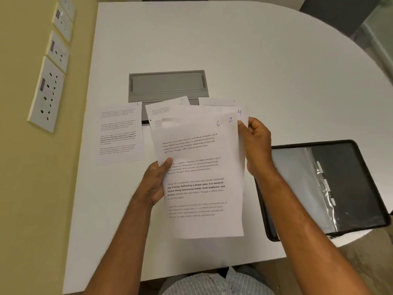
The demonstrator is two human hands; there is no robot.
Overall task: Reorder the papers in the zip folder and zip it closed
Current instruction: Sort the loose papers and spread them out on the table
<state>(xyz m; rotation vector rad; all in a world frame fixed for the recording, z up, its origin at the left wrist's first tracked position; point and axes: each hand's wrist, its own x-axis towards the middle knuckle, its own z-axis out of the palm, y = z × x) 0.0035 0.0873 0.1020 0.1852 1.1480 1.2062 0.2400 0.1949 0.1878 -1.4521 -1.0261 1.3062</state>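
wall sockets [49, 93] line the left wall. page 1 [120, 133] lies flat on the white table [234, 50], with page 2 [168, 109] just right of it, in front of the grey cable hatch [168, 85]. left hand [154, 184] pinches the fanned sheets [202, 177] at their left edge, thumb on top. sheets marked 6, 7 and 4 show. right hand [256, 143] pinches their upper right corner. the open black zip folder [331, 188] lies right of both hands, apart from the sheets.

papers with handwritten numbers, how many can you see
6. Three lie on the table: sheet 1 at left, sheet 2 beside it, sheet 3 behind the fan. Three are fanned in the hands: 6, 7, 4. More may be hidden behind.
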